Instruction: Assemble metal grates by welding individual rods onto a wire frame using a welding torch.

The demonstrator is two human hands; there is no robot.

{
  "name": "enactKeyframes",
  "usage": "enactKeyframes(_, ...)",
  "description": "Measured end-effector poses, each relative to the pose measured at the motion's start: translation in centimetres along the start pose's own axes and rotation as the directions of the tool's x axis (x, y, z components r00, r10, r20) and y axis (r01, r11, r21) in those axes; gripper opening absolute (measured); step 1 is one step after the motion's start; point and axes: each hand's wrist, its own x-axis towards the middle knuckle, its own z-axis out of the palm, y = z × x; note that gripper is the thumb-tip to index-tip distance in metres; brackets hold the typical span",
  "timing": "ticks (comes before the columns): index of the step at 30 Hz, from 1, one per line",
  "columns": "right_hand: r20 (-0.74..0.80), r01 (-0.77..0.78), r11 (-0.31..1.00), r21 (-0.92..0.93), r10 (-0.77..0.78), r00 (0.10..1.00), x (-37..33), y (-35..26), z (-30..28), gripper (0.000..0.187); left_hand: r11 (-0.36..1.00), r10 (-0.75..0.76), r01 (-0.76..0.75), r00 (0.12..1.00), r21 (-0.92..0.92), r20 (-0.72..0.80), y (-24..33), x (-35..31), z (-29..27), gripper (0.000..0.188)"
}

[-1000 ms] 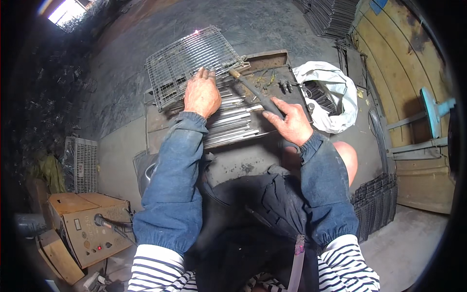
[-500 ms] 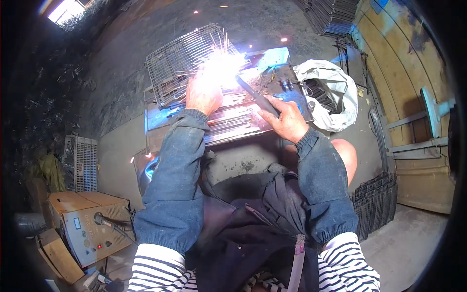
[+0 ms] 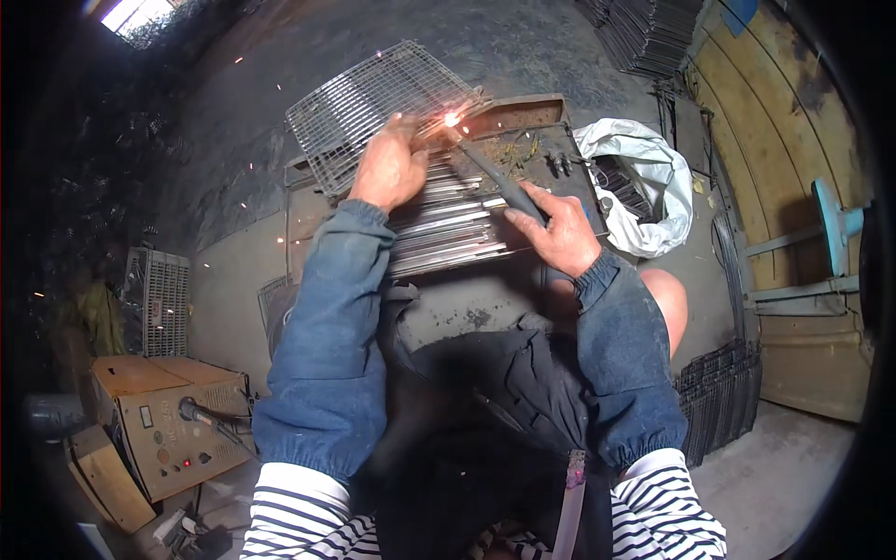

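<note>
My right hand (image 3: 560, 233) grips the dark handle of a welding electrode holder (image 3: 507, 189), which points up and left to a small orange glow with a few sparks. Close to that glow, my left hand (image 3: 392, 168) has its fingers closed at the right edge of a wire mesh panel (image 3: 369, 93). What exactly those fingers hold is hidden. The panel lies tilted over the far left of a low metal work table (image 3: 532, 110). Several thin metal rods (image 3: 448, 231) lie side by side between my hands, nearer to me.
A white sack (image 3: 674, 187) of dark metal pieces stands right of the table. Stacked dark wire racks (image 3: 719, 397) are at the lower right. An orange-topped welding machine (image 3: 177, 429) with a cable sits at the lower left, a mesh crate (image 3: 157, 303) behind it.
The big white-blue arc and its spray of sparks have died down to a small orange glow. Both hands stay in nearly the same place.
</note>
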Motion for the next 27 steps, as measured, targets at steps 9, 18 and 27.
enactKeyframes(9, 0.112, -0.052, 0.998, -0.034, 0.056, 0.992, 0.9, -1.0, 1.1, 0.046, 0.807, -0.005, 0.048, 0.997, 0.589, -0.075, -2.3, -2.8, 2.6, 0.048)
enactKeyframes(18, 0.099, -0.003, 1.000, -0.028, 0.005, 0.995, 1.9, -0.3, 2.1, 0.048, 0.809, -0.047, 0.082, 0.996, 0.582, -0.076, -2.2, -2.7, 2.8, 0.049)
enactKeyframes(27, 0.298, -0.250, 0.963, 0.098, 0.212, 0.931, 2.6, -2.4, 1.2, 0.045, 0.838, -0.009, 0.045, 0.998, 0.543, -0.069, -2.2, -3.0, 2.2, 0.043)
